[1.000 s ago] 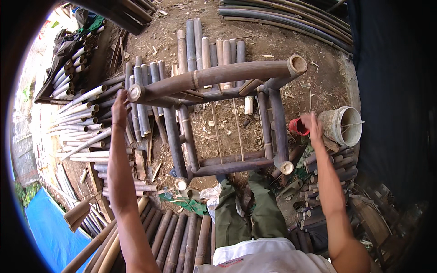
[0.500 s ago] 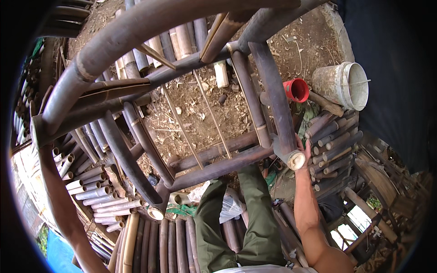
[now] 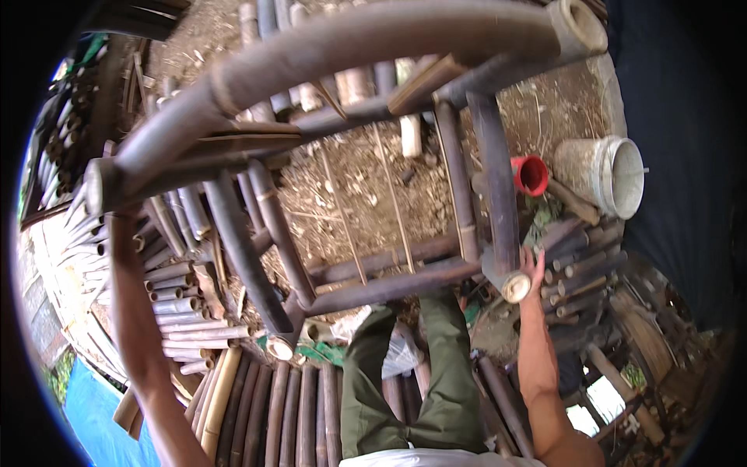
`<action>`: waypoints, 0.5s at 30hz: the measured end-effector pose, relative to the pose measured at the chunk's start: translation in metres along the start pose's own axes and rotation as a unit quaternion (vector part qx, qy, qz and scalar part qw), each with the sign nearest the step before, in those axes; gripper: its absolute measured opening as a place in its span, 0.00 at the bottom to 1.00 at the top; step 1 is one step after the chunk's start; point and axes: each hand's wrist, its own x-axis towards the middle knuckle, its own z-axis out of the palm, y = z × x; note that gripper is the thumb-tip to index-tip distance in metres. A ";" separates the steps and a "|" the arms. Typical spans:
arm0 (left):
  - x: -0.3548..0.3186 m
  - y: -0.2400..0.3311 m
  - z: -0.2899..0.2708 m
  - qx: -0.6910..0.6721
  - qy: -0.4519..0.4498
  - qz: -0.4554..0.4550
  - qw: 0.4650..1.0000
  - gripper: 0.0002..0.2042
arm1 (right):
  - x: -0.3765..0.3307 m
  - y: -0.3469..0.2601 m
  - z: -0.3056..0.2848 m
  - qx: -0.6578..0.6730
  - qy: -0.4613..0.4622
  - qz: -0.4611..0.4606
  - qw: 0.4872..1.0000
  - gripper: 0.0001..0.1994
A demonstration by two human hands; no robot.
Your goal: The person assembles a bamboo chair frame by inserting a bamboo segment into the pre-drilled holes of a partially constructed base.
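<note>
Bare dirt strewn with chips lay under you, with stacked bamboo poles (image 3: 179,303) at the left and near edges, and a white bucket (image 3: 603,175) beside a red cup (image 3: 531,173) at the right. You held a dark bamboo frame (image 3: 373,280) raised in front of you, tipped so its thick top rail (image 3: 366,47) came close under the camera.

Your right hand (image 3: 531,268) was closed round the near right corner of the frame, beside the cut end of a post (image 3: 515,288). Your left arm (image 3: 136,327) ran up to the far left corner; the hand itself was hidden behind the rail end, so I could not tell whether it was closed or open.

My judgement: keep both grips at opposite corners, wrists firm, and hold the frame level so it does not twist or swing into the bucket. Watch your footing among the loose poles.

The top rail's long axis ran left to right, its open end (image 3: 580,23) pointing far right. The side rails ran near to far, their cut ends toward you.
</note>
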 end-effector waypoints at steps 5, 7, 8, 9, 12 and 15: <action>-0.085 0.027 -0.007 -0.480 0.086 -0.492 0.721 0.16 | -0.011 -0.094 0.009 -0.195 0.081 -0.007 0.977 0.49; -0.125 0.076 -0.011 -0.373 0.035 -0.558 0.740 0.24 | -0.020 -0.161 0.039 -0.262 0.087 -0.066 0.959 0.48; -0.147 0.089 -0.020 -0.324 -0.003 -0.582 0.746 0.24 | -0.020 -0.195 0.061 -0.288 0.069 -0.104 0.950 0.45; -0.158 0.104 -0.020 -0.281 -0.041 -0.599 0.748 0.24 | -0.020 -0.230 0.084 -0.334 0.050 -0.144 0.930 0.41; -0.142 0.135 -0.048 -0.279 0.022 -0.600 0.750 0.25 | -0.042 -0.311 0.223 -0.387 -0.050 -0.288 0.874 0.30; -0.081 0.139 -0.091 -0.284 0.075 -0.536 0.792 0.30 | -0.060 -0.337 0.359 -0.464 -0.155 -0.376 0.787 0.35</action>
